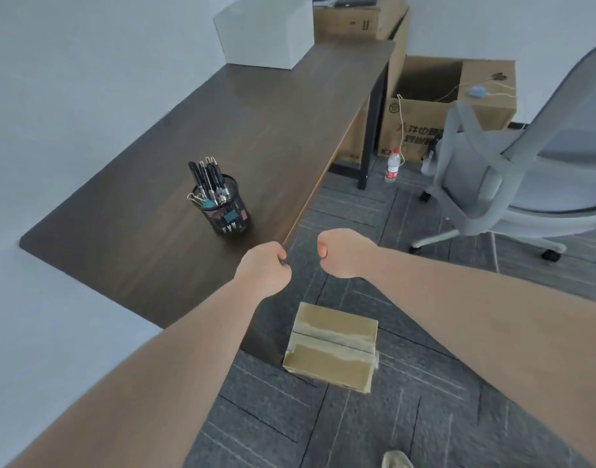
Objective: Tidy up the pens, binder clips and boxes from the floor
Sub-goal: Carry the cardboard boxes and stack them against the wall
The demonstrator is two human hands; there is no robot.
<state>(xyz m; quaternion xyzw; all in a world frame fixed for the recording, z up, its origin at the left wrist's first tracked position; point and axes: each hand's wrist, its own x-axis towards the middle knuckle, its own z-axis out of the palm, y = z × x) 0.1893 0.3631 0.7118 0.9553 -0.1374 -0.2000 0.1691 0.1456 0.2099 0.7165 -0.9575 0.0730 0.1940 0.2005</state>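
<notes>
1. The dark wooden desk (256, 130) runs from the near left to the far middle of the scene. A white box (266, 32) sits at its far end, well apart from everything else on the top. Whether that box belongs to this tidy-up cannot be told.
2. One taped cardboard box (332, 349) lies on the grey carpet (425, 417), near, just beside the desk's right edge and below both hands. This is the clearest item left to pick up.
3. Judging from the layout, the small items are done: no loose pens or clips show on the visible carpet.
4. The left hand (264, 268) hovers over the desk's right edge, fingers curled shut; nothing visible is in it.
5. The right hand (343, 253) hangs beside it, over the carpet, also clenched in a loose fist with nothing visible inside.
6. The black mesh pen holder (224, 209) stands upright on the desk, near its right edge.
7. The pens (207, 179) stand in it, leaning left.
8. Binder clips (202, 201) show at its rim and through the mesh.
</notes>
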